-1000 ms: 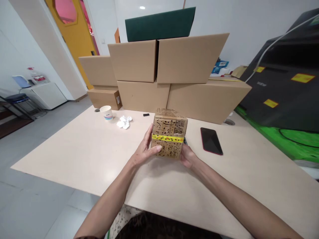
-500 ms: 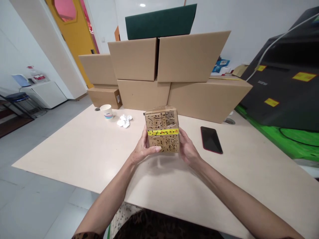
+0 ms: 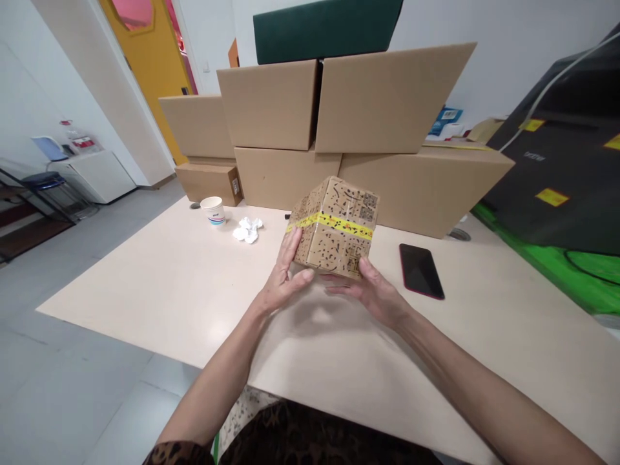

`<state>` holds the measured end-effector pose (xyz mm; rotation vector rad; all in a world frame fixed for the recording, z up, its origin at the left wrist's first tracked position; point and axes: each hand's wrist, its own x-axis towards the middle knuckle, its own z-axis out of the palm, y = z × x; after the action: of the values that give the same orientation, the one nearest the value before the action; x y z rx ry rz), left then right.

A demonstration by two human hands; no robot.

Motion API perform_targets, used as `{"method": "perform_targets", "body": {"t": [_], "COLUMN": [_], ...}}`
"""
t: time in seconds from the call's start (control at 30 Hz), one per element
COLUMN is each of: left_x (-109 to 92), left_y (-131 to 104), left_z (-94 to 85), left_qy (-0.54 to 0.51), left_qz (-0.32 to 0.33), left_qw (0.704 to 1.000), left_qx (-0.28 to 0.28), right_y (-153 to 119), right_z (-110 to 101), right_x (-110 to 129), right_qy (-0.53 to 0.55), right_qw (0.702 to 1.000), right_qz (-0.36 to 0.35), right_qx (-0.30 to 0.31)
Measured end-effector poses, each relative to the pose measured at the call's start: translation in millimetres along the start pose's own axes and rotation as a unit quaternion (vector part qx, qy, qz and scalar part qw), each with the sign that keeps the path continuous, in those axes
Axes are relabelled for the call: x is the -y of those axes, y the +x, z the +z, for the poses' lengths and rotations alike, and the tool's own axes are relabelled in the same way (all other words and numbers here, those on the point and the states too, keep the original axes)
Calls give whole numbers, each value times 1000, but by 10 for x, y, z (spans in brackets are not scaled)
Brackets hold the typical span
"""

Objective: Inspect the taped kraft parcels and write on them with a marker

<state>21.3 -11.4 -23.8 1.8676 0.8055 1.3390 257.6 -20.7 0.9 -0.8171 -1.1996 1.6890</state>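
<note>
A small cardboard box (image 3: 334, 236) with black printed specks and a yellow tape band is held tilted above the table, two of its sides facing me. My left hand (image 3: 285, 271) presses its fingers along the box's left side, thumb stretched out below the lower edge. Under the lower right corner, my right hand (image 3: 372, 290) supports the box with fingers beneath and the thumb against the front face. To the right on the table lies a black phone (image 3: 421, 271) with a red edge.
Large cardboard boxes (image 3: 382, 100) are stacked along the table's back, with a dark green box (image 3: 324, 31) on top. A paper cup (image 3: 213, 211) and crumpled white tissue (image 3: 248, 230) sit at the left on the pale table (image 3: 159, 278). A black case (image 3: 562, 155) stands at the right.
The small box has been turned so its left side now shows, and it is tilted more. My right hand has shifted from its right side to underneath. The view has moved slightly.
</note>
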Motion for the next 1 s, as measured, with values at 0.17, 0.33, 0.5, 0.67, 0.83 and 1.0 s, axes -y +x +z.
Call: {"method": "perform_targets", "body": {"t": [0.17,0.33,0.5,0.67,0.83,1.0], "left_x": [24,0,-26,-45,70,212], "left_y": [2,23,4,2,-22,-70], "left_z": [11,36,50,67,97,215], "left_qy": [71,-8,-9,47,46,21], "left_qz": [26,30,54,60,56,23], "left_qw": [997,995,986,980,980,988], "left_qx": [-23,-91,-158,-185,-185,-149], "right_y": [0,-25,-15,28,56,69], "right_z": [1,-15,-10,-61,-195,-159], "right_x": [-52,-98,-43,3,80,153], "right_qy": [-45,-128,-114,-80,-123,-167], "right_qw": [999,987,986,984,971,949], "right_qz": [-22,-96,-122,-153,-188,-249], "right_qx": [6,-3,-29,-42,-80,-99]}}
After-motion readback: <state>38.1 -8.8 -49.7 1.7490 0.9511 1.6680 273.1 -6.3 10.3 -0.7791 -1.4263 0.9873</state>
